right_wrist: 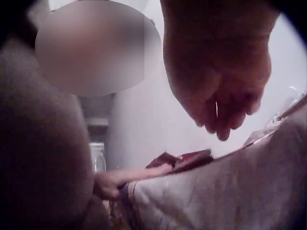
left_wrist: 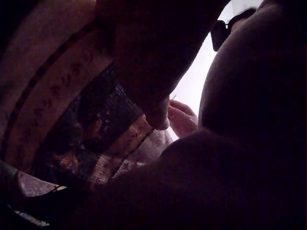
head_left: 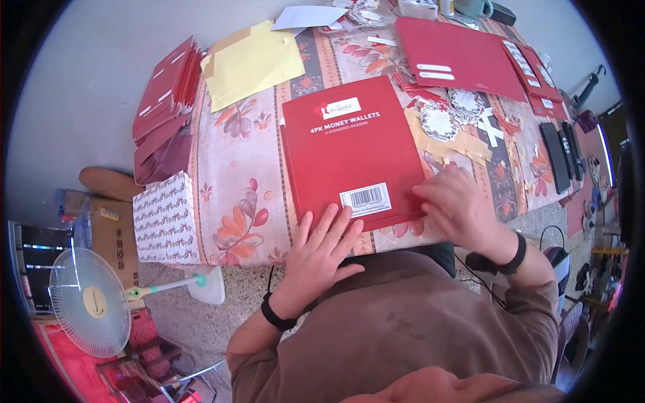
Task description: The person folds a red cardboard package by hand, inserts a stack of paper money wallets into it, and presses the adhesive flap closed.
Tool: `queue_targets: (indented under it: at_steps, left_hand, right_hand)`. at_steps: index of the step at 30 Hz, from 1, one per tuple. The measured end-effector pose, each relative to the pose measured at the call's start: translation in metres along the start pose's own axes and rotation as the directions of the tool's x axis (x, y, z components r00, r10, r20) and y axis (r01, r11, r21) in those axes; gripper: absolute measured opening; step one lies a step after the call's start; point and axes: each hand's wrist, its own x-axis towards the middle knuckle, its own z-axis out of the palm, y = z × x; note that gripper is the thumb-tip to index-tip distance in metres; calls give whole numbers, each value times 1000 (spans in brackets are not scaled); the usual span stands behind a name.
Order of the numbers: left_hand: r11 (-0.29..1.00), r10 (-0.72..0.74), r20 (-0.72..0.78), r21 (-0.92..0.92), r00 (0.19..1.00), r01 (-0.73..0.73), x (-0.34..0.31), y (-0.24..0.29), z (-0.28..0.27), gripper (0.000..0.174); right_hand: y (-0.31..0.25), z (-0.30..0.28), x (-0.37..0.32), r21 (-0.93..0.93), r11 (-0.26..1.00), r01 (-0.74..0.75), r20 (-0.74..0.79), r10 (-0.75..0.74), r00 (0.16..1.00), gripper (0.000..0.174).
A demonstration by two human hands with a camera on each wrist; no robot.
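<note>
Head view: red pack (head_left: 349,151) lies flat on the floral tablecloth (head_left: 235,174), its near edge at the table's near edge, directly in front of the person.
- Left hand (head_left: 322,245): fingers straight and spread, resting on the pack's near-left corner. Nothing gripped.
- Right hand (head_left: 460,201): fingertips bent down at the near-right corner, touching the edge beside the barcode sticker (head_left: 365,199).
- Print reads "4PK MONEY WALLETS", then "2 ASSORTED DESIGNS". The white brand label (head_left: 341,107) above is too small to read.
- Judgement: thin, flat and light, probably stiff card with a smooth face. Likely to slide on cloth and crease at the corners. Best taken by pinching the near edge or a side edge, thumb on top.

Left wrist view: very dark. The left hand (left_wrist: 153,91) shows only as a shadow over the tablecloth (left_wrist: 57,96), with the right hand (left_wrist: 182,119) beyond. Grip not readable here.

Right wrist view: right hand (right_wrist: 218,76) hangs over the tablecloth (right_wrist: 216,201), fingers loosely curled with nothing between them. Left hand fingers (right_wrist: 124,179) lie flat at the edge of the red pack (right_wrist: 187,158)
</note>
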Motion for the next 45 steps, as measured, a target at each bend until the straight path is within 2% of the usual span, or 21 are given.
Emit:
queue_targets:
  at_steps: [1,2,3,4,6,7,8,10,13,18,20,21,23,26,30,38,41,43,44,45]
  left_hand:
    - [1000,-14,11,9,1000,14,-1,0,-1,75]
    - [999,-20,11,26,1000,20,2,-3,1,76]
    - [1000,-1,14,24,1000,0,2,-4,1,76]
    - [999,-7,16,39,1000,7,1,-4,2,77]
    - [999,-3,18,52,1000,3,1,-3,2,78]
    - [998,-19,28,56,999,17,1,-2,2,79]
    - [998,-39,38,60,999,36,1,-2,2,80]
    - [997,-34,30,67,999,32,1,-1,3,80]
    - [997,-31,25,71,999,29,1,-1,2,80]
    - [997,-57,38,52,998,55,5,5,-2,79]
    - [997,-78,-72,-15,994,77,11,9,-1,76]
    - [997,-82,-74,-10,994,81,15,11,1,76]
    - [995,98,-30,4,995,-98,26,15,8,74]
    - [991,119,0,-67,993,-118,38,20,8,71]
    - [990,133,30,-59,991,-131,41,17,6,73]
    - [989,142,65,-55,988,-138,41,16,6,86]
    - [988,148,74,-50,986,-145,41,15,5,88]
    - [988,147,69,-58,987,-143,40,14,6,88]
    - [987,152,68,-66,986,-147,40,14,7,89]
    - [988,148,67,-65,987,-143,40,14,7,89]
  right_hand:
    - [9,-10,3,210,951,-225,172,191,966,29]
    - [20,-16,7,362,816,-450,357,324,876,23]
    - [26,-10,6,418,826,-378,295,270,916,14]
    - [29,-11,10,414,824,-388,286,287,914,14]
    - [33,-13,19,316,829,-461,495,271,826,14]
    - [32,-15,23,277,821,-500,529,304,792,13]
    - [36,-14,23,276,819,-502,527,308,792,13]
    - [42,-10,23,253,879,-404,547,215,809,13]
    - [40,-10,27,186,911,-369,557,212,803,12]
    - [38,-8,24,174,917,-359,559,208,803,10]
    - [36,-8,25,164,919,-359,559,213,801,10]
    - [36,-7,24,157,922,-355,563,212,799,10]
    - [36,-7,25,147,926,-346,569,207,796,9]
    - [34,-11,25,148,924,-352,596,200,777,8]
    - [36,-8,24,158,927,-341,593,187,783,7]
    - [37,-9,25,195,917,-349,586,176,791,6]
    - [39,-12,21,252,877,-410,594,195,781,7]
    - [27,-14,14,197,932,-305,342,226,912,19]
    - [22,-12,10,198,933,-301,345,221,912,19]
    - [16,-8,5,75,994,-85,186,70,980,25]
